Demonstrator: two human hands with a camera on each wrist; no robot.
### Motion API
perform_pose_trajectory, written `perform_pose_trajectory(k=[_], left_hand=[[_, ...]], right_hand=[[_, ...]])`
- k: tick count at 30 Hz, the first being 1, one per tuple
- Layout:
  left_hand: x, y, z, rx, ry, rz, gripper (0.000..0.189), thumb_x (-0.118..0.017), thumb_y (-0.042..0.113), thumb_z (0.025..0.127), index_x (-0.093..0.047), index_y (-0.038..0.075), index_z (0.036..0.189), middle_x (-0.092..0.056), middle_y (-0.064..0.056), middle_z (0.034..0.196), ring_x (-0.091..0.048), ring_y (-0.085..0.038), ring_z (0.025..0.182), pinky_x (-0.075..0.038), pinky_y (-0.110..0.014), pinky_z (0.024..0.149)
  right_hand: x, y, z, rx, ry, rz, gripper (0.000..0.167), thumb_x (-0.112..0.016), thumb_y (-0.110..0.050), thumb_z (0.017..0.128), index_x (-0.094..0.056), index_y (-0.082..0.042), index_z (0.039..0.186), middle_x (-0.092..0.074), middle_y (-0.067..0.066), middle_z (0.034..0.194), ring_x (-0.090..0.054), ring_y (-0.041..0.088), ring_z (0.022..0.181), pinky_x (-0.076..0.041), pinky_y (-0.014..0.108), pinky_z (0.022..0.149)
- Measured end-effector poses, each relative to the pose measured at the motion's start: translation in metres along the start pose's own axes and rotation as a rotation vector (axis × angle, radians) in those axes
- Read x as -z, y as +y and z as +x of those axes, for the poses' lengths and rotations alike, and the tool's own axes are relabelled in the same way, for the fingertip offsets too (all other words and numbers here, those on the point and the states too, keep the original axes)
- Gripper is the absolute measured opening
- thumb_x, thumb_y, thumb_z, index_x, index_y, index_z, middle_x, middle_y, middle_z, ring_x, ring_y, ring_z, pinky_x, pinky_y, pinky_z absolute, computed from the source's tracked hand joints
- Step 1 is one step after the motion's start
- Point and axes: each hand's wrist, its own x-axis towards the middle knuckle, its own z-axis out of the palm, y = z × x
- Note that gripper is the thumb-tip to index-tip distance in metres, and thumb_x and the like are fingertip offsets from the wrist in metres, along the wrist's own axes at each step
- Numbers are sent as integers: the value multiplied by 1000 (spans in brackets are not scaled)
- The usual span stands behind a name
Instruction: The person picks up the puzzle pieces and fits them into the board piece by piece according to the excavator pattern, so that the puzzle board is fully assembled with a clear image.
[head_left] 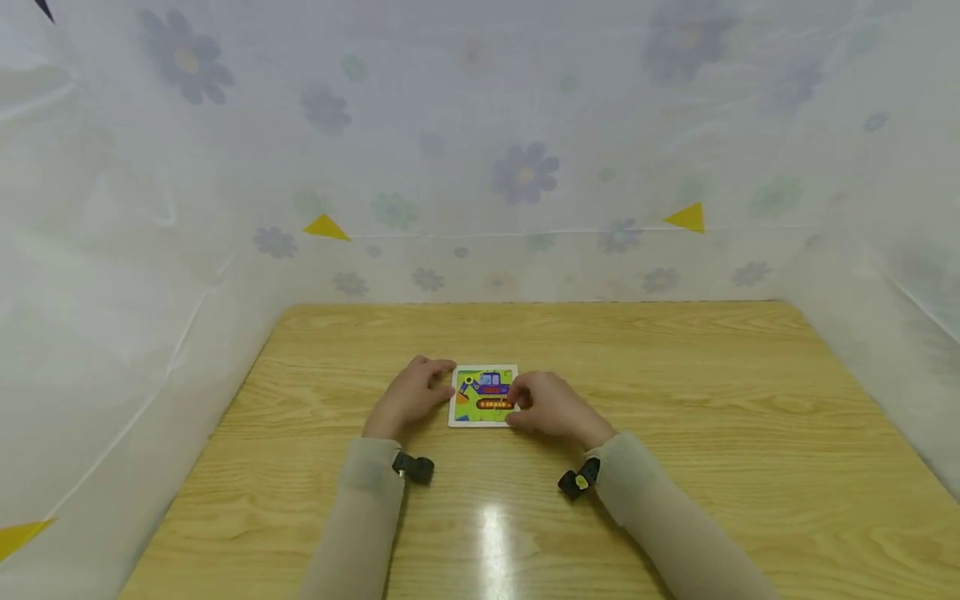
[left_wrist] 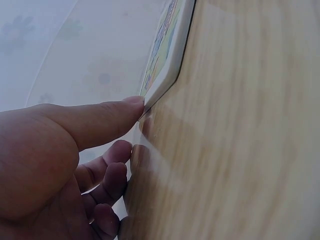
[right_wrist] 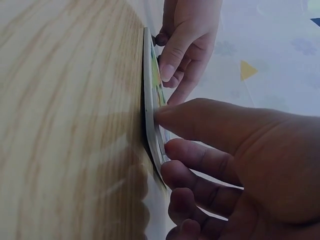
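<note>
A small square jigsaw puzzle in a white frame lies flat on the wooden table, its picture a purple and orange excavator on green. Along its left side is my left hand, forefinger by the far corner and thumb tip right at the frame's edge. The other left fingers are loosely bent beside it. My right hand reaches over the puzzle's right side, hiding part of it. Its thumb lies at the white rim, with the forefinger apart from it, near the picture's edge.
The wooden table spreads around the puzzle. Pale flowered sheeting stands behind it and along both sides, with yellow triangles on it. A black band with a small camera is on each wrist.
</note>
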Motion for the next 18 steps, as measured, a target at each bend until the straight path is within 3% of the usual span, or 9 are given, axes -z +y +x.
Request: perform_pose_trajectory(k=[18], left_hand=[[0, 2, -1, 18, 0, -9, 47, -66, 25, 97, -56, 18, 142, -52, -10, 117, -50, -23, 99, -44, -43, 91]], right_hand=[[-3, -1, 1, 3, 18, -36, 13, -81, -17, 82, -71, -13, 89, -57, -1, 76, -50, 17, 69, -44, 34, 65]])
